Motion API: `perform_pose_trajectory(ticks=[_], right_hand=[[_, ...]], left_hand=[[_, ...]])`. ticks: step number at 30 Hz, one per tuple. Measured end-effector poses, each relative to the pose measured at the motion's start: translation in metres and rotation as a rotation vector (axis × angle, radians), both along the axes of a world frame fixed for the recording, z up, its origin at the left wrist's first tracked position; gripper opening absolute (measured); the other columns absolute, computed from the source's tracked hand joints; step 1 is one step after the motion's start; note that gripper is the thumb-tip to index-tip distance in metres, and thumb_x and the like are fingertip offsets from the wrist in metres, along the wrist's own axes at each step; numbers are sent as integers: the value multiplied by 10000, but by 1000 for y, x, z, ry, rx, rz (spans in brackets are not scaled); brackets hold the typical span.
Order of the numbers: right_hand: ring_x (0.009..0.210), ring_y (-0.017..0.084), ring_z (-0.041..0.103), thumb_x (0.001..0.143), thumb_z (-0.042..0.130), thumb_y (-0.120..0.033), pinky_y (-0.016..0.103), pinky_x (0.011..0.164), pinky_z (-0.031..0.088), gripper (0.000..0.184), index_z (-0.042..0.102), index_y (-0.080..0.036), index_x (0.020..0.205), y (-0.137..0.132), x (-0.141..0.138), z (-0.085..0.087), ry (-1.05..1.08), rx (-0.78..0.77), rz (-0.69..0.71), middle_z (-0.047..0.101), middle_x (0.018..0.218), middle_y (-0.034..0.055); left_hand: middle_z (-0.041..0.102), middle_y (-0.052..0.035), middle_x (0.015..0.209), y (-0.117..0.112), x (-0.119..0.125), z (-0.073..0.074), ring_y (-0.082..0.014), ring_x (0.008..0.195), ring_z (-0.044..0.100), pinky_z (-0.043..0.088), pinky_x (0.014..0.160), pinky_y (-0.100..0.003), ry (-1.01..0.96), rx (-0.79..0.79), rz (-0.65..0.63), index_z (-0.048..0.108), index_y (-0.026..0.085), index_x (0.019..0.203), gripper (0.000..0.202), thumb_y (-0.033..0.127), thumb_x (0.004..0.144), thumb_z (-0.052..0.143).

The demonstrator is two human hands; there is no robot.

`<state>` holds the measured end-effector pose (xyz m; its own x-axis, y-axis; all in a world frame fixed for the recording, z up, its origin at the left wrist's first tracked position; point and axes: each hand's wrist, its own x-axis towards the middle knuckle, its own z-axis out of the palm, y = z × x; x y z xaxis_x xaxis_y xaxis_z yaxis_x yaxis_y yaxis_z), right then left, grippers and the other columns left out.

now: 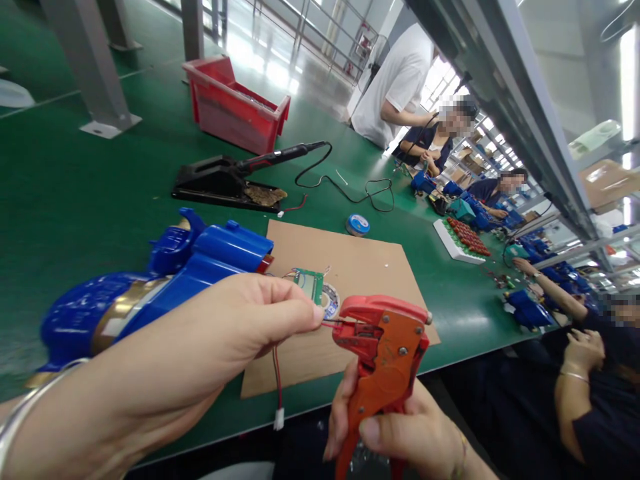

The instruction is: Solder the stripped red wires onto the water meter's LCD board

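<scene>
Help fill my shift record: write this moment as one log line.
Left hand: pinching wire | right hand: gripping stripper | wire: at stripper's jaws | iron: in stand

Bare left forearm (125, 373) slants up from lower left to the bare left hand (265, 307), left thumb (300, 315) and forefinger pinched together at the tips. Bare right hand (400, 423) lower and further right, curled in a grip, right thumb (373, 433) across the near side, right fingers (343, 417) opposite; right wrist (460, 447) angled in from below.
</scene>
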<state>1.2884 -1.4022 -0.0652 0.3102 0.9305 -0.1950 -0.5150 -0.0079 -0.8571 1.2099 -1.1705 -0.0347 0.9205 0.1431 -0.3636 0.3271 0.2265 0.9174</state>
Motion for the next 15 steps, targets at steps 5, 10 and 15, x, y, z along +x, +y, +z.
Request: perform_pose_trajectory(ticks=[5, 10, 15], right_hand=[[772, 116, 662, 851, 767, -343, 248, 742, 538, 295, 632, -173, 1051, 2, -1, 6, -64, -70, 6, 671, 861, 30], [734, 120, 624, 842, 769, -401, 258, 711, 513, 324, 605, -183, 1017, 6, -4, 8, -101, -99, -7, 636, 829, 23], [712, 131, 584, 846, 753, -452, 266, 663, 488, 321, 638, -172, 953, 5, -5, 7, -145, -136, -4, 636, 814, 42]], left_hand=[[694, -30, 770, -2, 3, -2, -229, 735, 625, 484, 656, -305, 40, 73, 30, 658, 193, 707, 356, 548, 698, 667], [690, -11, 790, -2, -2, -4, -202, 771, 586, 434, 674, -288, 3, 149, 39, 655, 195, 718, 334, 525, 760, 619], [687, -4, 793, -2, -2, -4, -200, 774, 594, 406, 642, -278, -26, 175, 55, 692, 183, 770, 374, 548, 797, 609]])
